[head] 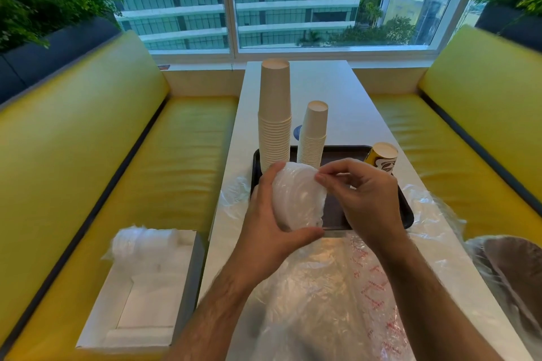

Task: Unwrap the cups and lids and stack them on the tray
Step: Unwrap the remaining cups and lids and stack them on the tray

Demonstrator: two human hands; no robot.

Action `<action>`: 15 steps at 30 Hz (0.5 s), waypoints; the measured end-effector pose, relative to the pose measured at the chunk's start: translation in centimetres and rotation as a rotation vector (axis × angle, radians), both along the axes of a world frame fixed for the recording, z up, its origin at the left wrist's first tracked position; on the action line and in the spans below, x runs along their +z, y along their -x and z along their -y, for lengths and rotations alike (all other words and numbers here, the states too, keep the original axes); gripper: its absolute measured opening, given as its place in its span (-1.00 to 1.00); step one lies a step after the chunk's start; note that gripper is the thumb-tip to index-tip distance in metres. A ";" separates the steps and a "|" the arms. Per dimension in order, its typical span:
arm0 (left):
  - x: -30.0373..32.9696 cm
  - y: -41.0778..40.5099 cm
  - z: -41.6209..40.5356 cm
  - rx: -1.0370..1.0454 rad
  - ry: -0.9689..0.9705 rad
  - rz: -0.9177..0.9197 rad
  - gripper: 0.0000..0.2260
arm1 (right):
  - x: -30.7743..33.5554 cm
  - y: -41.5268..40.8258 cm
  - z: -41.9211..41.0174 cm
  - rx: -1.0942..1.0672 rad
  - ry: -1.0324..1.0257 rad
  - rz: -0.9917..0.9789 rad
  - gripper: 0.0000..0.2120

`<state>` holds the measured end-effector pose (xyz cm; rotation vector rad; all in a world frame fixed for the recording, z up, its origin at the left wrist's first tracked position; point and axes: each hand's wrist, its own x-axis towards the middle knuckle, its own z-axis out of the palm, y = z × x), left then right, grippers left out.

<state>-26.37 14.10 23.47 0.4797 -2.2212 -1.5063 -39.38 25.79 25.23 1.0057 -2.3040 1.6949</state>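
My left hand (265, 214) grips a wrapped stack of white lids (296, 196) from the left and below, holding it just above the near edge of the black tray (406, 214). My right hand (363, 196) pinches the clear wrap at the top right of that stack. On the tray stand a tall stack of upside-down tan cups (274, 114), a shorter stack of white cups (312, 135) and a yellow printed cup (381, 158) at the far right corner.
Loose clear plastic wrap (337, 296) with red print covers the near table. Another wrapped lid stack (143, 240) lies on a white box (137, 296) on the left yellow bench. A wrapped brown item (516, 267) sits at the right edge.
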 end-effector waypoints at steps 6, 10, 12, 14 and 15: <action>-0.1 -0.4 0.6 -0.056 -0.023 -0.016 -0.02 | 0.7 0.1 -0.6 0.033 -0.060 0.027 -0.91; 0.2 -0.8 0.8 -0.088 0.058 -0.019 -0.04 | 1.2 0.0 -1.0 0.056 -0.084 0.056 -0.90; 0.6 -0.9 0.8 -0.106 0.122 -0.012 -0.07 | 1.5 0.0 -1.1 0.065 -0.095 0.049 -0.88; 0.6 -0.9 0.8 -0.109 0.162 -0.013 -0.12 | 1.9 -0.1 -1.2 0.086 -0.096 0.046 -0.83; 0.6 -1.0 0.8 -0.106 0.171 -0.018 -0.15 | 2.0 -0.2 -1.3 0.099 -0.102 0.047 -0.80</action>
